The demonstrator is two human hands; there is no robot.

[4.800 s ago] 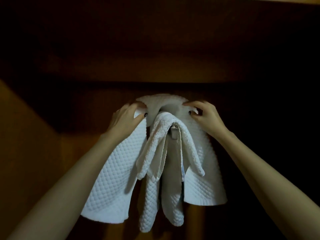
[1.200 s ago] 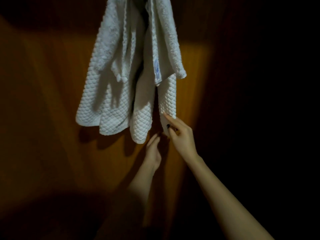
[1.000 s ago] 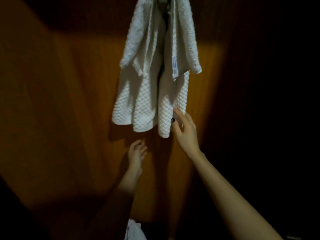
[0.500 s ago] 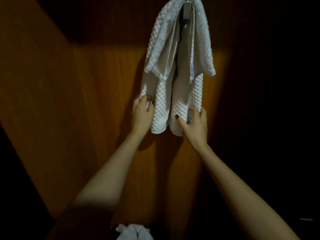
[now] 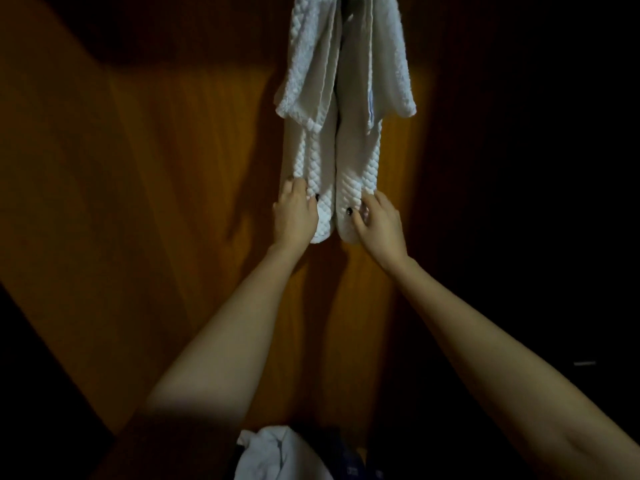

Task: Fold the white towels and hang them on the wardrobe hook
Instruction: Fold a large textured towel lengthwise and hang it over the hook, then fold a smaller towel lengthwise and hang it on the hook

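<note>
Gripping the two lower ends of the white towels (image 5: 356, 161), which are hanging down the upper centre of the frame, we are curling our left hand (image 5: 294, 216) round the left strand and our right hand (image 5: 379, 223) round the right strand, each thumb lying across the front. The long strands are showing a raised diamond weave; the shorter outer layers are looking loopy, like terry. Behind them the wardrobe panel (image 5: 173, 168) is showing orange-brown, streaked grain. A crumpled white cloth (image 5: 270, 455) is lying at bottom centre.
</note>
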